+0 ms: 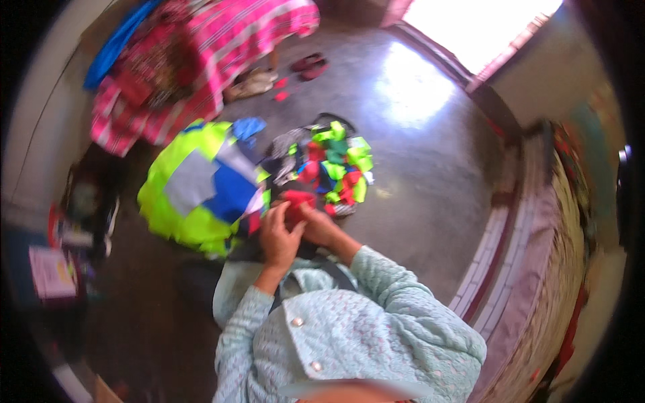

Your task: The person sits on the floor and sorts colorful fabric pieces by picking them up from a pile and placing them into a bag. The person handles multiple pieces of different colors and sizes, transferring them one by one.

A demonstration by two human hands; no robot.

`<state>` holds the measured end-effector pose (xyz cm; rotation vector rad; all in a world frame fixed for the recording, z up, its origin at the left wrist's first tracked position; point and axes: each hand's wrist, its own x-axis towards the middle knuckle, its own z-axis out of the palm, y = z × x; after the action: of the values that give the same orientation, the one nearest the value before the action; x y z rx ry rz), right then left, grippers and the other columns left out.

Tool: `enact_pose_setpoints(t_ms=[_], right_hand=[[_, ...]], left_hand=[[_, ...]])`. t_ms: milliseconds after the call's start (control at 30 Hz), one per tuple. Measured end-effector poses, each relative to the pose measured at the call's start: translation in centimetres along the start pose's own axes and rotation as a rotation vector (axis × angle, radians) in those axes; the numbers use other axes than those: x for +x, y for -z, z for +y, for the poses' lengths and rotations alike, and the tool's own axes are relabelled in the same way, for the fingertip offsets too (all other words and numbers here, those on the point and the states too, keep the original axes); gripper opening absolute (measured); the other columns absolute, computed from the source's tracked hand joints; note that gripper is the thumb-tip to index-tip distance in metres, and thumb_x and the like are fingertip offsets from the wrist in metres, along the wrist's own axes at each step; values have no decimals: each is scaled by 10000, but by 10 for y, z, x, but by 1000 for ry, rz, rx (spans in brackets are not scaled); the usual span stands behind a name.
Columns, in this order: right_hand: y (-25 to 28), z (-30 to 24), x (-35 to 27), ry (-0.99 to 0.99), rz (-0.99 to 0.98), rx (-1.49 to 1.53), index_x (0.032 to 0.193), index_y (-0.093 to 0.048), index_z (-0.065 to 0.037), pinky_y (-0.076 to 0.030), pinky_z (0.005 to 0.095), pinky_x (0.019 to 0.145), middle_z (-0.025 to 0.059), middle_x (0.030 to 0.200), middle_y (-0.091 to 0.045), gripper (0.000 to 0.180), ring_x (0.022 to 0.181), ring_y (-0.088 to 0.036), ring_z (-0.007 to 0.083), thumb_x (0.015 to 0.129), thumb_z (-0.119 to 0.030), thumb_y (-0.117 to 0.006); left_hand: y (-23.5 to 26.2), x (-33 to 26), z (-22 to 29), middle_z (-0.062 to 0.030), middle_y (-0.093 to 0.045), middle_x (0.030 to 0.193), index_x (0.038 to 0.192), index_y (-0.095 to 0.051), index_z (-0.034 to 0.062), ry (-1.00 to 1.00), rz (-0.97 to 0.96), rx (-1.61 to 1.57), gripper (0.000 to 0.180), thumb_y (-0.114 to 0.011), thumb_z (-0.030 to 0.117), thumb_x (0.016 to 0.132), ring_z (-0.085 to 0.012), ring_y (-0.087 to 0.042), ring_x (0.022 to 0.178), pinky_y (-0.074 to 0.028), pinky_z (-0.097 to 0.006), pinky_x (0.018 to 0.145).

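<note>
Head cam's showing both hands close together, with the left hand (277, 236) and right hand (322, 227) pinching a small red cloth (297, 200) between them, though it's kinda blurry so I can't tell how each finger is sitting. That red piece is sitting just right of a big neon-yellow, blue and grey patchwork cloth (201, 180), while a heap of bright scraps (332, 164) is lying just beyond it on the grey floor (430, 174).
</note>
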<state>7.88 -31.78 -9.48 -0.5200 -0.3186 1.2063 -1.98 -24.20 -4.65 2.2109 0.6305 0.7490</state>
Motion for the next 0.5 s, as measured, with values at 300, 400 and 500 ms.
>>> enact_pose_setpoints(t_ms=[300, 400, 500], right_hand=[[11, 0, -1, -68, -27, -177, 1392, -349, -68, -379, 335, 994, 67, 1304, -480, 537, 1185, -455, 156, 982, -406, -426], [10, -6, -4, -175, 10, -293, 1290, -447, -74, -433, 327, 916, 41, 1169, -559, 456, 1052, -531, 135, 970, -397, -467], [16, 5, -3, -134, 44, -286, 1276, -475, -98, -443, 315, 863, 24, 1132, -576, 461, 1011, -547, 131, 936, -404, -529]], left_hand=[[-2, 16, 2, -126, -607, 1009, 1091, -597, 51, 87, -76, -208, 301, -682, 98, 806, -289, -592, 944, -474, -374, 826], [1, 17, -1, -125, -633, 950, 1000, -619, 37, 204, -80, -277, 202, -669, 54, 805, -275, -616, 879, -486, -353, 775], [8, 18, -2, -113, -617, 883, 908, -632, 53, 94, -66, -169, 123, -658, 42, 789, -294, -610, 821, -482, -362, 722]])
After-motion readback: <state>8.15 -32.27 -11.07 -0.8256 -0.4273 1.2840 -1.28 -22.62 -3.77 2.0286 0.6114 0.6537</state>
